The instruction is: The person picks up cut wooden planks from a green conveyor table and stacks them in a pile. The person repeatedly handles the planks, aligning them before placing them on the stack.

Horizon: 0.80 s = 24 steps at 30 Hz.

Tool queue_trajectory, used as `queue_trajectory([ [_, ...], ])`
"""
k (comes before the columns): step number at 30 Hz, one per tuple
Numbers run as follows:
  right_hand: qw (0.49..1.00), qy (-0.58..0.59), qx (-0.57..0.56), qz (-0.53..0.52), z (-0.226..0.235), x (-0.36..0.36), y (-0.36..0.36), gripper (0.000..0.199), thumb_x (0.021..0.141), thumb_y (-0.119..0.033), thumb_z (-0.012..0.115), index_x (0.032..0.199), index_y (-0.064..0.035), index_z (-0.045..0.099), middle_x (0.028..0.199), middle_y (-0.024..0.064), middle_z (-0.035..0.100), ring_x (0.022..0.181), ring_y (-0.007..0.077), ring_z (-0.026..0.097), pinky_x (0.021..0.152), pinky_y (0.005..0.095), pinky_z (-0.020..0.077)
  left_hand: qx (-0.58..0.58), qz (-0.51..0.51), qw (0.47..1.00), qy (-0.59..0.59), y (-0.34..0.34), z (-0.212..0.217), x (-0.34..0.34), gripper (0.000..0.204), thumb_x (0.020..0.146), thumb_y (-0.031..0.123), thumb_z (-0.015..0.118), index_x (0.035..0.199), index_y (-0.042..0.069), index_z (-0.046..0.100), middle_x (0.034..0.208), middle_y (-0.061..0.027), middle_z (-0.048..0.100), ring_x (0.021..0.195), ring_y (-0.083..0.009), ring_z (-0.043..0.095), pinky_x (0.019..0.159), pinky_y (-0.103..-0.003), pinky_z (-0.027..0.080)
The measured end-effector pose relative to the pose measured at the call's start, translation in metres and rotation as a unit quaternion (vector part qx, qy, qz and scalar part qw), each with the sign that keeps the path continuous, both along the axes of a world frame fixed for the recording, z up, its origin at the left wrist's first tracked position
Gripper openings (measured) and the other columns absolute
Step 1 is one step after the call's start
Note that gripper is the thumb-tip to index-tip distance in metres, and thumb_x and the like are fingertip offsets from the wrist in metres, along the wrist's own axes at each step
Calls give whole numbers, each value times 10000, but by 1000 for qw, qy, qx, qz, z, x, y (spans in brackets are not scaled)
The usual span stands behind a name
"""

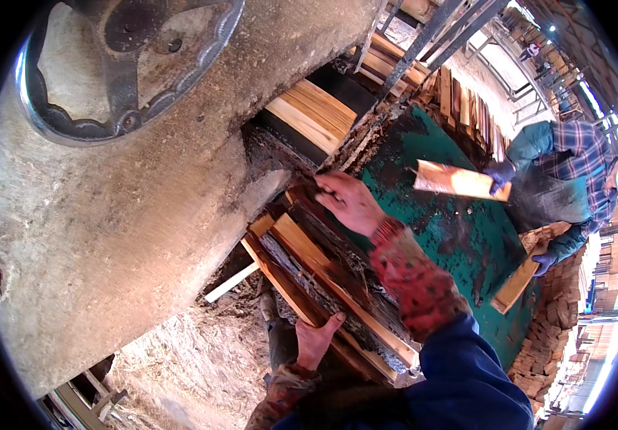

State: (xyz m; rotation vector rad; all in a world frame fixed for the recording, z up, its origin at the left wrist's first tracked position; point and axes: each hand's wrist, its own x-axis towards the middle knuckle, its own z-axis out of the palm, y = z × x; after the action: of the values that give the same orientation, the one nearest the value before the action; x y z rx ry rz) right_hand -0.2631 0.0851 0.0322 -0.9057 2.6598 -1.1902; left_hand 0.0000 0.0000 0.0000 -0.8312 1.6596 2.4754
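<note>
My left hand [314,342] grips the near edge of a reddish-brown wooden slab [280,276], its thumb on top. Beside that slab lies another split wooden piece [338,279] with dark bark, on a narrow ledge by the machine. My right hand [350,202] hovers over the far end of these pieces, near the machine's edge, its fingers apart and slightly bent with nothing seen in them. Just beyond it, pale sawn boards [315,113] rest on a dark bed against the machine.
A big beige machine body [123,208] with a metal handwheel [126,64] fills the left. Right of me is a worn green table [431,236]. Across it a gloved person [567,172] holds one board [459,179] and another board [520,279]. Stacked wood [556,315] stands beside it.
</note>
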Motion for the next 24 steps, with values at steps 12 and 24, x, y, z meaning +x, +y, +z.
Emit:
queue_trajectory([
  [12, 961, -143, -217, -91, -83, -125, -121, 567, 839, -165, 682, 1339, -33, 450, 1228, 126, 572, 1117, 208, 535, 937, 302, 451, 14, -30, 999, -13, -4, 1, 0, 333, 731, 79, 803, 1003, -21, 641, 910, -35, 677, 786, -113, 604, 715, -283, 519],
  [24, 968, -78, -135, -196, -98, -169, -177, 546, 798, -63, 590, 1331, -55, 472, 1113, 125, 591, 925, 220, 591, 697, 308, 511, 21, -57, 996, -72, -6, -2, 3, 356, 712, 101, 832, 965, -49, 631, 859, -57, 684, 726, -132, 630, 671, -286, 531],
])
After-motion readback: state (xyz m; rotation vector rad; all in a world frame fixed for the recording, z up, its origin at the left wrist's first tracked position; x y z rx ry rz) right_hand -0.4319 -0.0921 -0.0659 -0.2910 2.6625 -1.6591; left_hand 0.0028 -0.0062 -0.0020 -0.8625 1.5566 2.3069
